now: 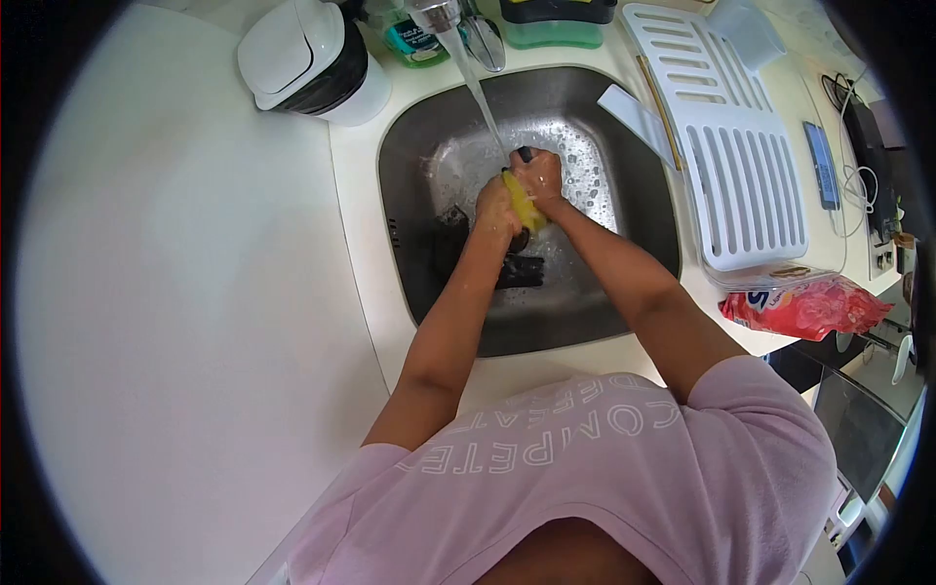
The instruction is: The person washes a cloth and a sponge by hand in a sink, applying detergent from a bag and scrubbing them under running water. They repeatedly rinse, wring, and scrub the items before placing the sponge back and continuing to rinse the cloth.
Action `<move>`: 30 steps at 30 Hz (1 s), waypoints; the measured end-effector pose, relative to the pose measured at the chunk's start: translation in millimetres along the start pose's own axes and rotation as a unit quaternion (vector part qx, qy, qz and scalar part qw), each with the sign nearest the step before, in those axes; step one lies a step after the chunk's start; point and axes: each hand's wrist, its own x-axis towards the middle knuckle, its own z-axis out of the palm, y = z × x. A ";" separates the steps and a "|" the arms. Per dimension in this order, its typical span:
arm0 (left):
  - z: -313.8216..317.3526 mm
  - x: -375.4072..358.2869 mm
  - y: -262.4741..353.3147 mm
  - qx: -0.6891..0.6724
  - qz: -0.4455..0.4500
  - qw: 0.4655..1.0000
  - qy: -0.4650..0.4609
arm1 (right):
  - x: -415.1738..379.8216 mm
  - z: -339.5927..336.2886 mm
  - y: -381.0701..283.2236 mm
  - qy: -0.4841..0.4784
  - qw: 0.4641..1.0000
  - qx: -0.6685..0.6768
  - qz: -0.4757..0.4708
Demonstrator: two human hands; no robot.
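Note:
Both hands are together over the sink, close to the running water. My left hand is closed against a yellow sponge, which is slightly blurred between the two hands. My right hand makes a fist, and a black handle end pokes out of its top. The rest of that handled thing is hidden by the fingers and the sponge. Below the hands, a black ribbed object lies on the sink floor, with more dark items in shadow by the left forearm.
The faucet hangs over the sink's back edge, beside a green soap bottle. A white lidded bin stands at the back left. To the right are a white dish rack, a red packet and a blue phone-like object.

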 end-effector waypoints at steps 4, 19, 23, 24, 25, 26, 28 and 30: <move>-24.6 44.4 -4.1 -0.045 -0.023 0.998 -0.029 | -35.7 9.8 -29.3 0.027 0.997 0.011 -0.069; -62.3 33.0 9.8 0.236 -0.049 0.969 0.051 | 6.6 -39.1 21.5 -0.309 0.905 -0.200 -0.214; -68.5 4.5 50.7 0.085 0.081 0.981 -0.153 | 19.3 -33.7 78.7 -0.376 0.858 -0.307 -0.170; -67.3 -17.2 60.3 0.052 0.093 0.977 -0.183 | 24.1 -41.7 75.4 -0.367 0.898 -0.213 -0.116; -63.5 -22.5 62.9 0.052 0.093 0.978 -0.181 | 25.8 -48.1 70.1 -0.353 0.926 -0.117 -0.058; -60.7 -24.9 60.7 -0.051 0.068 0.981 -0.173 | 21.4 -46.5 52.2 -0.314 0.944 0.096 -0.021; -47.6 -13.4 44.7 -0.159 0.036 0.969 -0.185 | -0.8 -29.3 3.0 -0.319 0.852 0.397 0.121; -77.3 75.1 -7.9 -0.212 0.115 0.913 -0.328 | -26.9 2.7 -26.4 -0.184 0.944 0.275 -0.021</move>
